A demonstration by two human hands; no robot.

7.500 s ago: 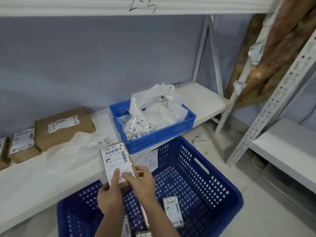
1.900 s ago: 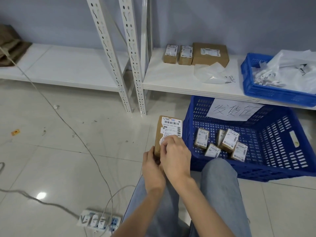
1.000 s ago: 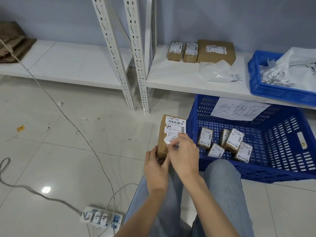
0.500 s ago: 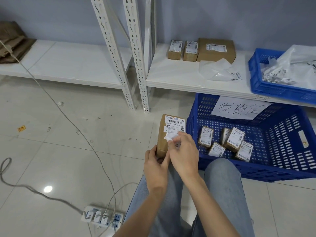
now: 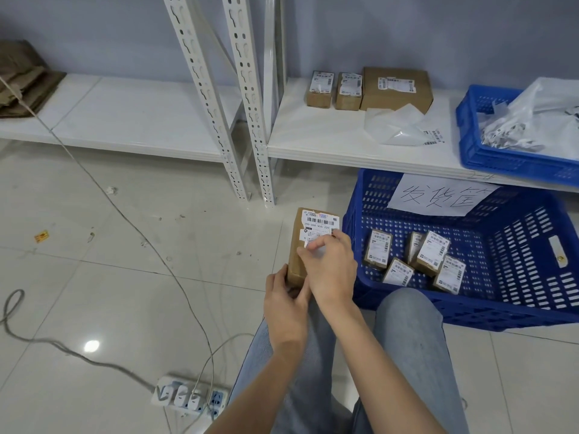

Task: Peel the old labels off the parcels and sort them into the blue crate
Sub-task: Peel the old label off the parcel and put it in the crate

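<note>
Parcel in hands: brown cardboard parcel (image 5: 300, 245) held up over the floor, just left of the big crate, at about 12 o'clock from the knees. It stands on its short end.
Label: white label (image 5: 319, 225) with a barcode on the top face of the parcel. Its low edge is lifted and curled under the fingers.
Left hand: left hand (image 5: 286, 303) curls round the bottom end of the parcel and holds it up.
Right hand: right hand (image 5: 329, 267) lies on the parcel's face, thumb and finger pinching the loose edge of the label.
Big crate: blue crate (image 5: 532, 302) sits on the floor at 2 o'clock, part way under the shelf. A paper sign (image 5: 438, 195) with hand-drawn writing hangs on its back wall.
Inside the crate: five small labelled boxes (image 5: 430, 253) lie close together on the left part of the bottom.
Shelf: white low shelf (image 5: 326, 139) at 12 o'clock. Three more parcels (image 5: 394, 87) sit in a row by the wall, two small and one big.
Shelf, right end: small blue basket (image 5: 479, 151) at 1 o'clock, full of white plastic and peeled strips. A clear plastic bag (image 5: 398, 126) lies just left of it.
Floor: power strip (image 5: 191, 396) at 7 o'clock with plugs in it. A thin cord (image 5: 125, 214) runs from it up to 10 o'clock.
Legs: blue jeans (image 5: 407, 355) at 6 o'clock.
</note>
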